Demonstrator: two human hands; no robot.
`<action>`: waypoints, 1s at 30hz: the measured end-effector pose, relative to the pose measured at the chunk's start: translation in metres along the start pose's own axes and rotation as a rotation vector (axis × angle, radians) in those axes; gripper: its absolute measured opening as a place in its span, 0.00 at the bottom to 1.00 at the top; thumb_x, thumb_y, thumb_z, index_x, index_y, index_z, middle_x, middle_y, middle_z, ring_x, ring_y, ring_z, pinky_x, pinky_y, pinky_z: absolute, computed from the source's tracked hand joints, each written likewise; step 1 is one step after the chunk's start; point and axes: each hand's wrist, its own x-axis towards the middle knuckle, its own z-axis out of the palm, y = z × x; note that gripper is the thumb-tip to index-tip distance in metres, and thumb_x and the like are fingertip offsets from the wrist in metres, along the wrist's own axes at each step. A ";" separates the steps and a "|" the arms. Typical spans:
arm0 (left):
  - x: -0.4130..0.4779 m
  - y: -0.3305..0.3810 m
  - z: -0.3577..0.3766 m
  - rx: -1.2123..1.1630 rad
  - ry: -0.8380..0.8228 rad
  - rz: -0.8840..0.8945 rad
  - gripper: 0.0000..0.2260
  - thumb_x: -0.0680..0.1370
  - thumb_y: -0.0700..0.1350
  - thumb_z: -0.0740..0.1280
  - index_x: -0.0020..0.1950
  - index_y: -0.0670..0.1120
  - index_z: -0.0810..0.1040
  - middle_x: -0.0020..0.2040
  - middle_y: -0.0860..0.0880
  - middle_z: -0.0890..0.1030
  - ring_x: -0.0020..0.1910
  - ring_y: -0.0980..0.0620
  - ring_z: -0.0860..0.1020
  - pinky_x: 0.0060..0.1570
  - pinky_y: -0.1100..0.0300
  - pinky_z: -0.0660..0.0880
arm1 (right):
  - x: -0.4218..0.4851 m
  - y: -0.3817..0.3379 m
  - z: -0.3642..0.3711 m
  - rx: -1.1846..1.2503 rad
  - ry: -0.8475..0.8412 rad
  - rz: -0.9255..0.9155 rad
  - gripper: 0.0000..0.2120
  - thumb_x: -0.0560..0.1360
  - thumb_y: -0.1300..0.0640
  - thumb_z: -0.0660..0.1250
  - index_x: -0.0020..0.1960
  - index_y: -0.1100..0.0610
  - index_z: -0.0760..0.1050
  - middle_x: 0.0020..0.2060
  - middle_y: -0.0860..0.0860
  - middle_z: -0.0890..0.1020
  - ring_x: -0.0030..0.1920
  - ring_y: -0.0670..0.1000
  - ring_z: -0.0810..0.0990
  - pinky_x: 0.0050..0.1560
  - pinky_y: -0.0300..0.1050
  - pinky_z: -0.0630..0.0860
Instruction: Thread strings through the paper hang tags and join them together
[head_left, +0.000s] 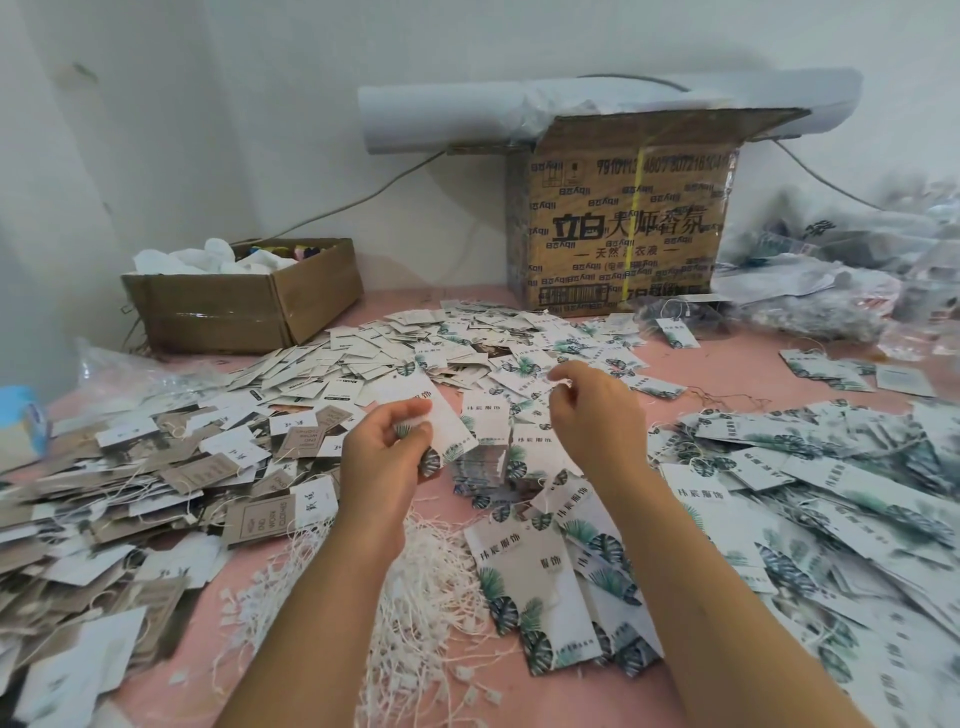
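Observation:
My left hand (382, 447) grips a small stack of white hang tags with green leaf prints (441, 423), held up over the pink table. My right hand (584, 410) is raised just to the right with fingertips pinched together; a thin white string seems to be between them, too fine to be sure. A heap of white strings with plastic ends (415, 582) lies between my forearms. Leaf-print tags (540, 587) lie in front of my right arm, and a small stack (485, 457) sits under my hands.
Brown and white tags (130, 493) cover the left side, loose white tags (415, 348) the middle, strung leaf tags (831, 493) the right. A low open carton (239, 301) stands back left, a tall printed carton (623, 234) behind, plastic bags (831, 280) at back right.

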 end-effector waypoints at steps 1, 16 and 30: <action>0.000 -0.001 0.000 0.013 -0.007 0.003 0.10 0.77 0.35 0.65 0.51 0.48 0.79 0.43 0.49 0.81 0.39 0.53 0.78 0.37 0.58 0.76 | 0.001 0.005 0.001 -0.068 -0.069 0.070 0.13 0.77 0.57 0.58 0.58 0.56 0.76 0.51 0.53 0.80 0.46 0.52 0.76 0.40 0.42 0.66; -0.001 -0.001 0.001 0.037 -0.036 -0.008 0.23 0.74 0.34 0.68 0.61 0.54 0.65 0.44 0.52 0.80 0.40 0.56 0.79 0.32 0.64 0.70 | -0.004 0.022 0.022 -0.207 -0.427 0.292 0.21 0.73 0.45 0.68 0.31 0.56 0.64 0.28 0.50 0.71 0.28 0.49 0.68 0.29 0.39 0.65; -0.001 -0.002 0.002 0.068 -0.115 0.012 0.16 0.76 0.36 0.67 0.53 0.57 0.71 0.43 0.57 0.81 0.36 0.65 0.80 0.30 0.71 0.71 | 0.008 0.034 0.009 0.228 -0.380 0.356 0.17 0.78 0.58 0.61 0.31 0.57 0.64 0.25 0.51 0.63 0.25 0.49 0.60 0.29 0.41 0.58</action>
